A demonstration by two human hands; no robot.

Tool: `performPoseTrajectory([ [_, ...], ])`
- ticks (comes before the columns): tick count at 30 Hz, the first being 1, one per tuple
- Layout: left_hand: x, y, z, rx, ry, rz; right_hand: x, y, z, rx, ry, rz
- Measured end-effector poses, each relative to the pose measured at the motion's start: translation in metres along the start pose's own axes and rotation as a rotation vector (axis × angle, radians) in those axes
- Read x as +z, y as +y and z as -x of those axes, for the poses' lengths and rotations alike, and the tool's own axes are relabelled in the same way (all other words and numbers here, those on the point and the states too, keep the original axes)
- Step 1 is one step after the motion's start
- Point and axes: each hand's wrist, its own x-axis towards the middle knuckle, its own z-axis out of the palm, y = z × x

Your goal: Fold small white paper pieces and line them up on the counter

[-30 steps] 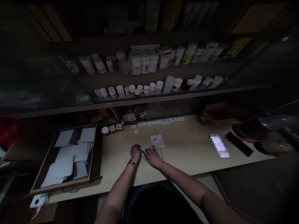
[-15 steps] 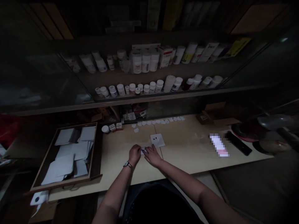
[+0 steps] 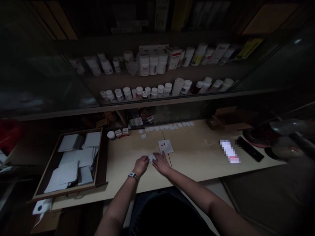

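Between my hands, low over the tabletop, is a small folded white paper (image 3: 151,158). My left hand (image 3: 141,165), with a watch on its wrist, pinches the paper's left side. My right hand (image 3: 161,164) has its fingers closed on the right side of the same paper. Just beyond my right hand lies a flat white paper square (image 3: 168,145) with two small dark red round pills (image 3: 163,144) on it. Several small folded white paper packets (image 3: 169,127) form a row along the back of the table.
At the left, an open wooden drawer (image 3: 99,157) holds stacks of white paper sheets. Small boxes and a white-lidded jar (image 3: 111,135) stand beside it. Shelves of medicine bottles (image 3: 154,92) rise behind. A dark phone (image 3: 250,149), a blurred-out bright rectangle and an open carton (image 3: 231,123) are at the right.
My left hand has shifted slightly down and to the left, and more of the folded paper shows between my hands. The pills and the row of packets stay in place.
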Motion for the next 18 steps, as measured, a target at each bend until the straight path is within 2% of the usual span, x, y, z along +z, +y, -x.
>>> performPoseTrajectory([
  [7, -0.002, 0.002, 0.007, 0.046, -0.027, -0.033, 0.002, 0.002, 0.002, -0.011, 0.016, 0.017],
  [12, -0.002, 0.004, 0.012, 0.078, -0.005, -0.033, 0.004, 0.006, 0.001, -0.021, 0.034, -0.023],
  [18, 0.003, 0.009, 0.017, 0.059, 0.003, -0.061, 0.010, 0.013, 0.004, 0.128, 0.152, -0.115],
])
